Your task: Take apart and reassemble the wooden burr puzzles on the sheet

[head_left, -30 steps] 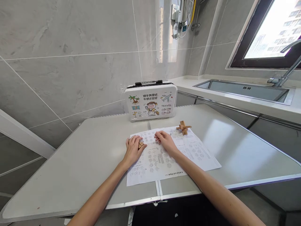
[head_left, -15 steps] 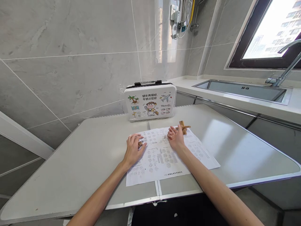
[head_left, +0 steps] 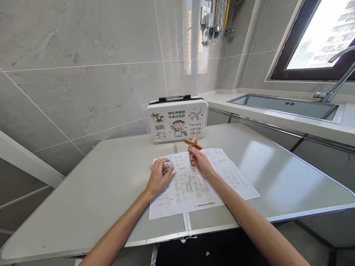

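Observation:
My right hand (head_left: 199,161) is closed on a light-brown wooden interlocking puzzle (head_left: 193,144), its crossed bars sticking out above the fingers. It is raised over the printed sheet, in front of the white case. My left hand (head_left: 159,175) rests at the sheet's left edge, fingers curled around a small wooden puzzle piece (head_left: 164,170). A light wooden tip shows at the outer side of this hand; most of the piece is hidden by the fingers. Under both hands lies the white instruction sheet (head_left: 191,201) with rows of small line drawings.
A white cartoon-printed case (head_left: 163,127) with a black handle stands at the table's back, against the tiled wall. The pale folding table (head_left: 111,199) has a metal seam down its middle. At the right are a counter with a sink (head_left: 291,105) and a faucet (head_left: 330,94).
My right hand has moved left and turned, bringing the wooden puzzle from the sheet's right side to its middle. My left hand stays put, but a wooden tip now shows at its outer side.

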A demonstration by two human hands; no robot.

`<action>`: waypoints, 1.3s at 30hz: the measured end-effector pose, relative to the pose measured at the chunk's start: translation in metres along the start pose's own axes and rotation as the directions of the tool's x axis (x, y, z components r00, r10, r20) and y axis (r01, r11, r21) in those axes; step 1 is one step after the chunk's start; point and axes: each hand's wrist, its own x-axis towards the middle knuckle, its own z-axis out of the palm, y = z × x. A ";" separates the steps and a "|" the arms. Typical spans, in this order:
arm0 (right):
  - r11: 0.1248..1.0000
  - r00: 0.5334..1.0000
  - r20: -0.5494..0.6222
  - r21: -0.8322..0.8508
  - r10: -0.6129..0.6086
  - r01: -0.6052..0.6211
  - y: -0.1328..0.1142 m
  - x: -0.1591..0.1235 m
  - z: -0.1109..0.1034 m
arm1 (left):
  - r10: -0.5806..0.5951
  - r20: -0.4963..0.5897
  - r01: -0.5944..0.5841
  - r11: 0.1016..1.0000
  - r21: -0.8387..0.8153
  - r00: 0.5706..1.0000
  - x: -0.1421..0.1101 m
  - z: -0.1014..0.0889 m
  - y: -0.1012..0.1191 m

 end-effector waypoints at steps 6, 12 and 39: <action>0.880 0.919 0.393 -0.433 -0.011 0.195 0.007 -0.027 0.023 | -0.063 0.130 0.122 0.843 -0.524 0.990 0.006 0.001 -0.005; 0.690 0.849 0.527 -0.597 -0.048 0.409 0.012 -0.039 0.028 | -0.073 0.281 0.242 0.736 -0.632 0.957 0.006 -0.007 0.004; 0.881 0.962 0.258 -0.472 0.092 0.042 0.014 -0.020 0.018 | 0.056 0.104 -0.051 0.997 -0.058 0.993 -0.003 0.002 -0.002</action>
